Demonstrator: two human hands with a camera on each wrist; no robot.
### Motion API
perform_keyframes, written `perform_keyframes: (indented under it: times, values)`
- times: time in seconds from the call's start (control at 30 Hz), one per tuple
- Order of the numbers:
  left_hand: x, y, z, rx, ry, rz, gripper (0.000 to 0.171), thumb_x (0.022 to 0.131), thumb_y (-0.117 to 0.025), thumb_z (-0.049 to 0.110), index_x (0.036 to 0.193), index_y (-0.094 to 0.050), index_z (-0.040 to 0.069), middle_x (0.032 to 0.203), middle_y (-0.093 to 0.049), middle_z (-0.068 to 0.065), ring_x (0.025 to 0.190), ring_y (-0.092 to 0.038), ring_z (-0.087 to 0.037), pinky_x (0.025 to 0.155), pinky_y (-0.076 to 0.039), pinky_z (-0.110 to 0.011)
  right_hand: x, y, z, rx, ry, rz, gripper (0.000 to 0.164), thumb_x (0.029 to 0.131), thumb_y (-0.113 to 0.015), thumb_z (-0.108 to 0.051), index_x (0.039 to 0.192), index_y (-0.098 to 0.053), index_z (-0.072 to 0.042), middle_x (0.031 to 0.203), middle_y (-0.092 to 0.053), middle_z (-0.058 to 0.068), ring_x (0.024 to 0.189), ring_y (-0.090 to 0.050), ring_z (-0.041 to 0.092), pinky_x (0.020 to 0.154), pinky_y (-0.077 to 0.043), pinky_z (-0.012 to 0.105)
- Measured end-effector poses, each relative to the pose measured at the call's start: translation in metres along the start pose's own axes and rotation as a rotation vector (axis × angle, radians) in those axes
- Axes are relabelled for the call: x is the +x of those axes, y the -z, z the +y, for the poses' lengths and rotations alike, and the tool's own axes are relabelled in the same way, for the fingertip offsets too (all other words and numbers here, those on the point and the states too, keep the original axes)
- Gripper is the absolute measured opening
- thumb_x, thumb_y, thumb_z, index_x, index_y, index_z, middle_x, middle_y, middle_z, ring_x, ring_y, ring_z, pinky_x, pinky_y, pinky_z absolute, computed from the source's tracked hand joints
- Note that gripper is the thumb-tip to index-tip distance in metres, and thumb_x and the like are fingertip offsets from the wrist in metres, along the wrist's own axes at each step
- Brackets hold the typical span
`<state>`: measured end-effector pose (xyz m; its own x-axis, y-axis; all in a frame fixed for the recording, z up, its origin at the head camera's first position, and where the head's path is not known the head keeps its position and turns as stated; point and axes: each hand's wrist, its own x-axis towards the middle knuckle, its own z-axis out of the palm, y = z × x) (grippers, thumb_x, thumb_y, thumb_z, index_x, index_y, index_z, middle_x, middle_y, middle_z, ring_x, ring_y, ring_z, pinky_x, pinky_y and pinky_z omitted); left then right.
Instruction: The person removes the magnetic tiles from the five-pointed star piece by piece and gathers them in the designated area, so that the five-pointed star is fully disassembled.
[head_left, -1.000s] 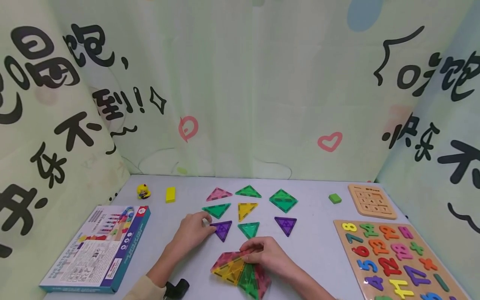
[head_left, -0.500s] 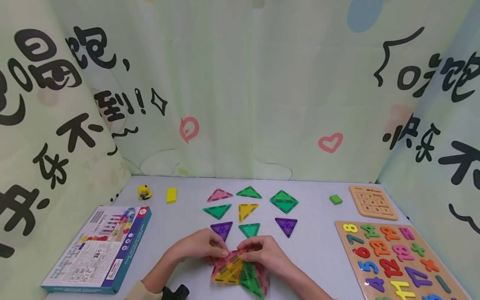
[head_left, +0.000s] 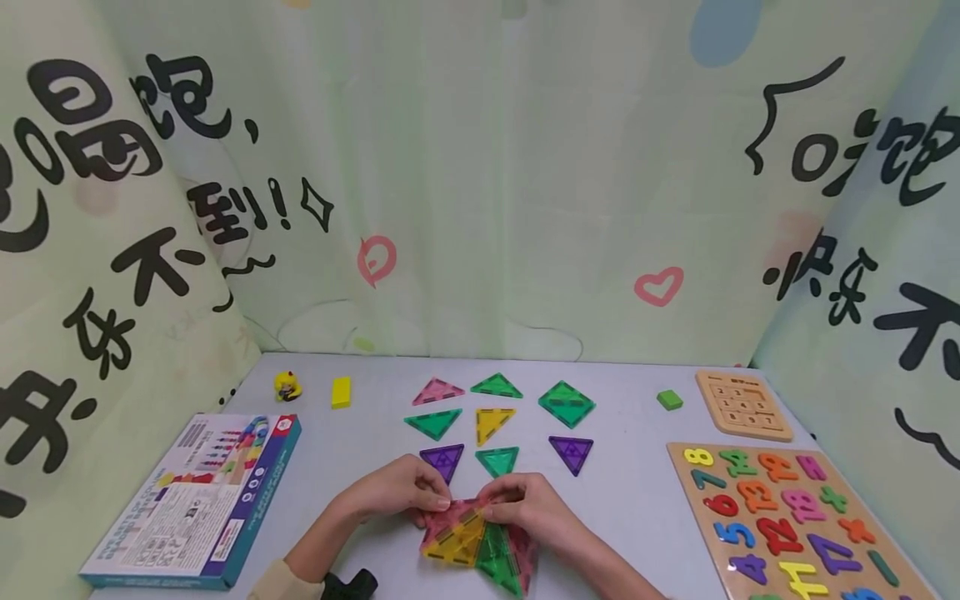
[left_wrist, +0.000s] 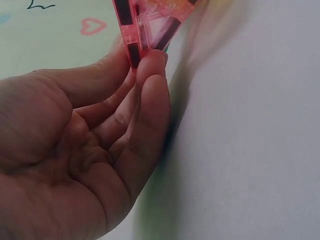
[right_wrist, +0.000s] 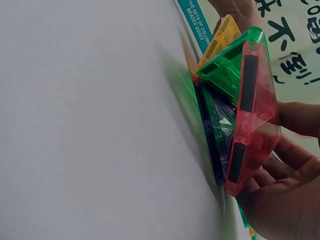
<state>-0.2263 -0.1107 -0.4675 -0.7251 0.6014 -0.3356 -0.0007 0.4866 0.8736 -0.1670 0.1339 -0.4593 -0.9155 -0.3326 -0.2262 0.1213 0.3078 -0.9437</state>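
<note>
Thumb against fingers, the left hand (head_left: 397, 490) and right hand (head_left: 528, 504) each pinch a faceted cluster of translucent tiles (head_left: 480, 543), toward the desk (head_left: 622, 500)'s front edge; fingertips hide its upper corners. Beyond lie glossy plastic triangles (head_left: 489, 421). Toward the front right corner, a wooden number board (head_left: 906, 573) is cut off.

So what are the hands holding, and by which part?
A joined tile build: left hand pinches a pink corner, right hand holds the far side.
</note>
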Motion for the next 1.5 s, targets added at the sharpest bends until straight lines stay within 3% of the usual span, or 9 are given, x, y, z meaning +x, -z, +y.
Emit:
perform_keyframes:
  times: [0.2,0.4,0.53,0.77,0.97,1.1,1.3,1.5]
  values:
    - [-0.004,0.006,-0.001,-0.024,-0.03,0.024,0.012,0.092,-0.07,0.017,0.093,-0.076,0.007,0.078,-0.07,0.0,0.063,-0.06,-0.009,0.062,-0.054,-0.024,-0.001,0.001,0.002,0.013,0.006,-0.012,0.025,0.087,-0.074,-0.021,0.105,-0.074,-0.005,0.101,-0.075,0.004,0.088,-0.064,0.011,0.08,-0.052,0.025]
    - [-0.01,0.024,-0.008,-0.02,-0.057,0.095,0.015,0.094,-0.068,0.017,0.098,-0.076,0.005,0.079,-0.068,0.0,0.066,-0.06,-0.011,0.064,-0.055,-0.026,0.0,0.003,0.002,0.016,-0.007,-0.012,0.026,0.087,-0.073,-0.019,0.107,-0.073,-0.002,0.101,-0.074,0.003,0.087,-0.063,0.011,0.08,-0.052,0.026]
    - [-0.016,0.044,-0.013,0.011,-0.049,0.209,0.018,0.095,-0.067,0.019,0.103,-0.075,0.005,0.083,-0.067,-0.002,0.071,-0.059,-0.013,0.067,-0.053,-0.027,-0.002,0.005,0.003,0.025,-0.006,-0.021,0.028,0.088,-0.072,-0.019,0.109,-0.072,-0.001,0.103,-0.074,0.004,0.087,-0.062,0.012,0.081,-0.053,0.027]
    - [-0.019,0.081,-0.017,0.139,0.026,0.502,0.019,0.094,-0.068,0.018,0.107,-0.076,0.007,0.094,-0.07,-0.005,0.079,-0.058,-0.017,0.072,-0.053,-0.027,-0.002,0.006,0.004,0.024,-0.002,-0.032,0.028,0.09,-0.071,-0.02,0.11,-0.071,-0.001,0.103,-0.073,0.003,0.088,-0.062,0.012,0.082,-0.052,0.026]
    - [-0.01,0.102,-0.025,0.22,0.088,0.602,0.022,0.094,-0.069,0.021,0.11,-0.075,0.007,0.094,-0.069,-0.007,0.082,-0.056,-0.019,0.069,-0.049,-0.024,-0.002,0.006,0.007,0.021,-0.009,-0.035,0.028,0.09,-0.071,-0.02,0.111,-0.071,-0.002,0.105,-0.073,0.003,0.089,-0.062,0.012,0.083,-0.051,0.027]
    - [-0.002,0.108,-0.033,0.279,0.124,0.645,0.022,0.095,-0.068,0.022,0.109,-0.075,0.007,0.092,-0.067,-0.007,0.082,-0.055,-0.019,0.068,-0.046,-0.025,-0.003,0.005,0.007,0.026,-0.013,-0.042,0.029,0.091,-0.07,-0.022,0.113,-0.071,-0.003,0.108,-0.073,0.004,0.089,-0.062,0.013,0.084,-0.051,0.027]
    - [0.006,0.108,-0.039,0.392,0.112,0.7,0.022,0.094,-0.068,0.022,0.105,-0.076,0.005,0.094,-0.071,-0.008,0.082,-0.056,-0.02,0.068,-0.046,-0.026,-0.003,0.004,0.007,0.015,-0.009,-0.046,0.028,0.092,-0.07,-0.023,0.113,-0.071,-0.004,0.109,-0.073,0.004,0.091,-0.062,0.013,0.086,-0.052,0.029]
    - [0.006,0.105,-0.036,0.414,0.115,0.731,0.023,0.095,-0.067,0.02,0.11,-0.072,0.004,0.098,-0.07,-0.01,0.082,-0.057,-0.02,0.069,-0.05,-0.029,-0.001,0.004,0.007,0.002,0.006,-0.047,0.028,0.092,-0.07,-0.023,0.112,-0.071,-0.004,0.109,-0.073,0.004,0.093,-0.062,0.013,0.088,-0.052,0.03]
